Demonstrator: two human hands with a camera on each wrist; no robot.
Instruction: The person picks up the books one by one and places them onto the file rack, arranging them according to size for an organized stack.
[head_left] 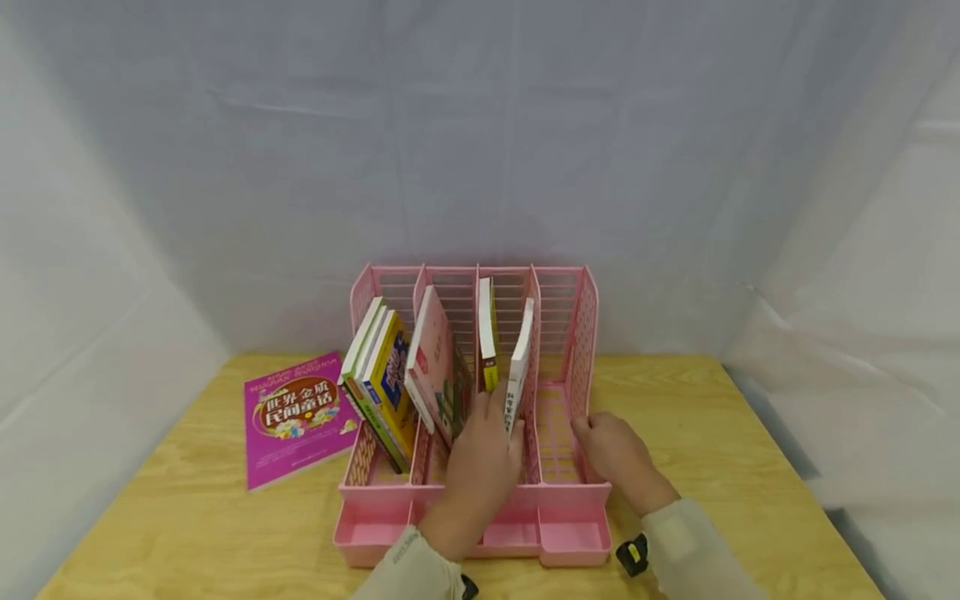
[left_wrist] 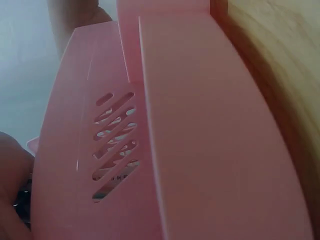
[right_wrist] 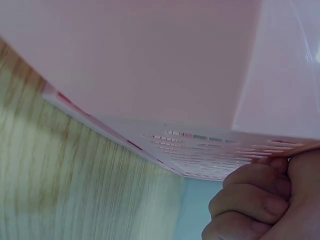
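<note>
A pink desktop book rack (head_left: 472, 493) stands on the table with books upright in its slots. My left hand (head_left: 480, 462) reaches into the third slot, fingers and thumb around the lower spine of a thin white book (head_left: 519, 354) that tilts to the right. Just left of that book stands a white and yellow book (head_left: 487, 321), close to my fingertips. My right hand (head_left: 618, 454) pinches the front edge of the rack's right side wall; in the right wrist view its curled fingers (right_wrist: 250, 195) lie against the slotted pink panel. The left wrist view shows mostly pink rack front (left_wrist: 215, 125).
Leaning in the leftmost slot are several books, among them a yellow one (head_left: 392, 379). A pink-covered book (head_left: 435, 358) leans in the second slot. Flat on the wooden table (head_left: 675, 417), left of the rack, lies a purple book (head_left: 300, 454). Grey-white cloth (head_left: 480, 150) hangs behind.
</note>
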